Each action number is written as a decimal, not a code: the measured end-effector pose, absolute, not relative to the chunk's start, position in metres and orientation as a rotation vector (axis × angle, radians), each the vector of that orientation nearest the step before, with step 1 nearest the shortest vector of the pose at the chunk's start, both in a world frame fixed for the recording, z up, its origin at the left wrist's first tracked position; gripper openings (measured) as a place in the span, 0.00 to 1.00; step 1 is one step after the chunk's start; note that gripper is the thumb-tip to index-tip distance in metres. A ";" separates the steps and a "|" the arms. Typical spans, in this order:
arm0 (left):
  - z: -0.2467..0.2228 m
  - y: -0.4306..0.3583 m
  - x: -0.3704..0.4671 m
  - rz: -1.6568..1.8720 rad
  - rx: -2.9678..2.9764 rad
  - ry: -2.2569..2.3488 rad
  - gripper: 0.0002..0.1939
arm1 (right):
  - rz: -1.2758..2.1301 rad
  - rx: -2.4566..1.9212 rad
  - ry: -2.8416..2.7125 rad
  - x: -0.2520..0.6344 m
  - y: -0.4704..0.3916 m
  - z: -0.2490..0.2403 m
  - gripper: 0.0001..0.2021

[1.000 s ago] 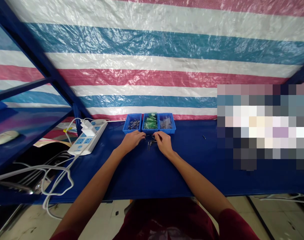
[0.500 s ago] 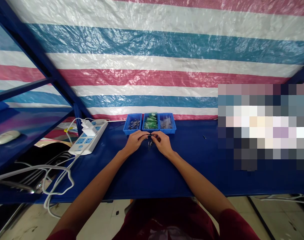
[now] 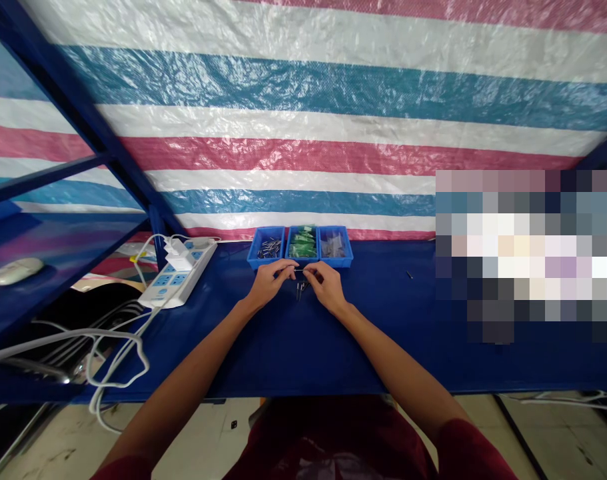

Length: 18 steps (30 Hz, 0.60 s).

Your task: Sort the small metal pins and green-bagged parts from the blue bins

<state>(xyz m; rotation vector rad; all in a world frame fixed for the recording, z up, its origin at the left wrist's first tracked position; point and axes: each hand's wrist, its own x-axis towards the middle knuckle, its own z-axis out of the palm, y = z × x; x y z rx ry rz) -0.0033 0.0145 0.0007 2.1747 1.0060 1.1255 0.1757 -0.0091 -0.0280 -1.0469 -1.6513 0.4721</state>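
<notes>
My left hand [image 3: 270, 283] and my right hand [image 3: 325, 285] face each other above the blue table, just in front of the bins. Both are closed in a pinch on the two ends of one thin, pen-like rod [image 3: 300, 270]; its exact kind is too small to make out. Below and between the hands, several small dark and silvery rods [image 3: 301, 289] lie on the table. The left bin [image 3: 262, 265] holds similar loose metal pieces. Green packets [image 3: 303, 244] fill the middle bin, and clear small bags [image 3: 333, 247] lie in the right one.
A white power strip [image 3: 176, 280] with a plugged-in adapter and looping white cables [image 3: 118, 383] lies at the left. One small dark rod [image 3: 410, 274] rests on the table [image 3: 383, 320] to the right. A pixelated area covers the far right. Striped sheeting [image 3: 293, 120] hangs behind.
My hands have drawn slightly apart, and more of the thin rod between my fingertips shows as a pale line. The loose rods below stay where they were.
</notes>
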 end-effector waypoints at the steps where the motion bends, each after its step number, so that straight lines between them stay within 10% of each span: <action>1: 0.000 0.015 -0.003 1.119 2.168 0.999 0.15 | 0.467 -1.043 -1.651 0.176 -0.009 -0.028 0.10; 18: 0.003 0.013 -0.002 1.034 2.062 0.917 0.16 | 0.510 -0.944 -1.584 0.174 -0.012 -0.024 0.08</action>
